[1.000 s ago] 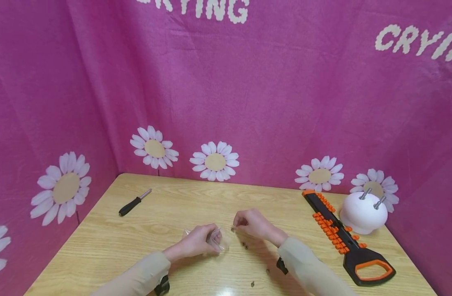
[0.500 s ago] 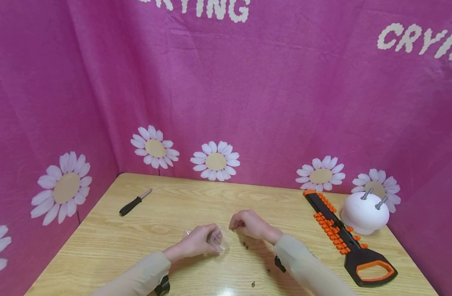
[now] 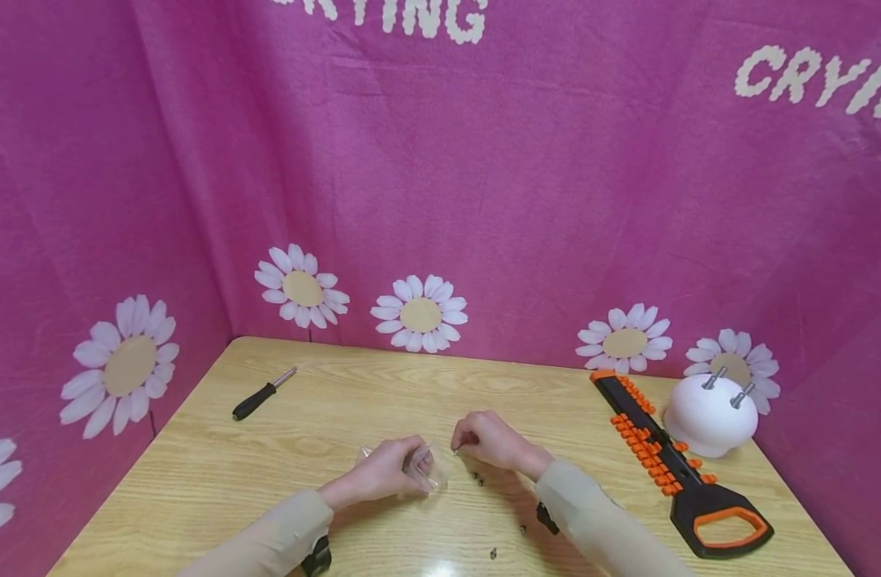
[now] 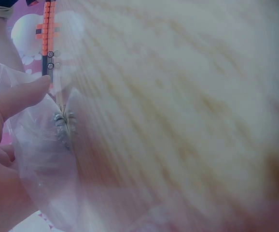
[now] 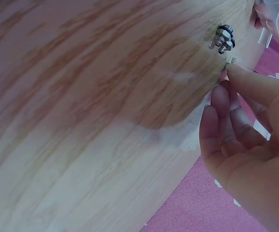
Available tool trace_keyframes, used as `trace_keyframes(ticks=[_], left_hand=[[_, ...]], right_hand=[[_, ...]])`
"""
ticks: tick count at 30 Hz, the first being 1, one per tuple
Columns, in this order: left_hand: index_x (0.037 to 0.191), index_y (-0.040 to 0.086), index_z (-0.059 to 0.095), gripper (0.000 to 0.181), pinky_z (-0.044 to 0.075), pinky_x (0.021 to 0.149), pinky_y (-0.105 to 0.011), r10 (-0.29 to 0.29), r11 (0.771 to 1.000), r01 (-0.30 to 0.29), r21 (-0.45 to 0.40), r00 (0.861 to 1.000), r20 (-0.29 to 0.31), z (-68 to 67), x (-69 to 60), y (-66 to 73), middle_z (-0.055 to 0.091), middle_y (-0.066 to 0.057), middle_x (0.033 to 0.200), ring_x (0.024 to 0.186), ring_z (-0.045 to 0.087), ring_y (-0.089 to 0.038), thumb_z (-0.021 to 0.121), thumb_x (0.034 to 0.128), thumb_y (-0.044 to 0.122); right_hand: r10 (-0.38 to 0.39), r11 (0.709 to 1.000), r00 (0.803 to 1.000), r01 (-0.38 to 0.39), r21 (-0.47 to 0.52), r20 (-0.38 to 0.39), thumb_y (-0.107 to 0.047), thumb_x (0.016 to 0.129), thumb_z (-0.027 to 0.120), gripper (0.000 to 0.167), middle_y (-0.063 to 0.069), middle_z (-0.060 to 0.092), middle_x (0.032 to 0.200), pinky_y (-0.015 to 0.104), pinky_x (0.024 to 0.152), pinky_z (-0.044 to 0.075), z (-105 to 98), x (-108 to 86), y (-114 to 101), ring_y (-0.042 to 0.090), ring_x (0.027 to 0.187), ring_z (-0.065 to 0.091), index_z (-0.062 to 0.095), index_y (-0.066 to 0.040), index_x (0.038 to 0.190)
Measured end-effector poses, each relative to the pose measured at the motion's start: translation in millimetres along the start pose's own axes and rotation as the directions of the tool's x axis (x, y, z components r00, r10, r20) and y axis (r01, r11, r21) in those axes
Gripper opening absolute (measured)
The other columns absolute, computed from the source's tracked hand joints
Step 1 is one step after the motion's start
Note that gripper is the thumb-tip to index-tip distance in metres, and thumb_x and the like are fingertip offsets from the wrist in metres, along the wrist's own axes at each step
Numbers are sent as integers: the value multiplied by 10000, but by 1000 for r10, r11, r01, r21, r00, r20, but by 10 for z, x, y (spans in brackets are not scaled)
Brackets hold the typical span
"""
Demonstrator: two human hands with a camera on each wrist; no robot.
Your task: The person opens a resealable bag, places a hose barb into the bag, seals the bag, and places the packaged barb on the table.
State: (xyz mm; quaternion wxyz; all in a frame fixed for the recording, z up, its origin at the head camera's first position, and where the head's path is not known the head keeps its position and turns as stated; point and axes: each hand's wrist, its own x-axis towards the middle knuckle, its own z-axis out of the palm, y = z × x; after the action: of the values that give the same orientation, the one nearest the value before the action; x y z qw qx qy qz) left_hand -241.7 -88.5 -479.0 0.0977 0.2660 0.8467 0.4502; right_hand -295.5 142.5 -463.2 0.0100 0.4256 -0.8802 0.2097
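Observation:
My left hand (image 3: 388,467) holds a clear plastic zip bag (image 3: 434,473) above the table, thumb on one side and fingers on the other. In the left wrist view, the bag (image 4: 43,159) hangs from that hand. My right hand (image 3: 494,438) is to the right of the bag, its thumb and index finger together at the tabletop on a small metal fastener (image 3: 455,452); the piece is mostly hidden and too small to name exactly. Close by that hand, several more small metal fasteners (image 5: 224,38) lie on the wood, some in a cluster.
A black-handled screwdriver (image 3: 255,401) lies at the back left of the table (image 3: 353,385). On the right are a black and orange rack-like tool (image 3: 717,513) and a white rounded object (image 3: 710,417) with two metal posts. Pink cloth (image 3: 483,176) hangs behind.
My right hand shifts slightly left, then back right, its fingertips staying near the same small metal fastener. The left hand and the bag have not visibly moved.

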Motion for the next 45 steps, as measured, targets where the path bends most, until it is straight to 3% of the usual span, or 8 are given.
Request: trace_keyframes(ticks=[18,33,39,45], left_hand=[[953,43,589,347,434,713,-176,-6,1000,6,21,1000,-4,28,-8,-28,618,13,884,782,508,-44,848,724,48],[977,35,595,344,441,708,-187,3,999,-3,33,1000,4,2,3,-15,638,-4,894,782,527,-61,843,739,51],[959,38,589,338,458,690,-182,19,999,-19,30,1000,-2,2,12,-25,638,-4,882,761,536,-47,843,736,48],[968,56,592,348,434,653,-187,20,997,-20,74,1000,-7,-3,7,-19,627,4,882,754,509,-54,848,733,74]], right_hand=[[55,995,998,-57,83,18,6,874,694,49,65,716,831,154,669,490,26,-59,-29,31,738,584,670,-35,862],[24,993,998,-17,113,-53,18,875,668,97,36,708,812,169,670,521,-237,-60,-251,6,735,604,641,-75,868],[-16,995,999,18,94,-29,8,869,689,88,34,710,806,153,657,524,-246,-31,-436,-2,714,605,649,-71,863],[-38,984,998,29,175,44,15,888,673,52,78,730,850,126,668,517,-174,-10,-550,11,738,620,665,-35,900]])
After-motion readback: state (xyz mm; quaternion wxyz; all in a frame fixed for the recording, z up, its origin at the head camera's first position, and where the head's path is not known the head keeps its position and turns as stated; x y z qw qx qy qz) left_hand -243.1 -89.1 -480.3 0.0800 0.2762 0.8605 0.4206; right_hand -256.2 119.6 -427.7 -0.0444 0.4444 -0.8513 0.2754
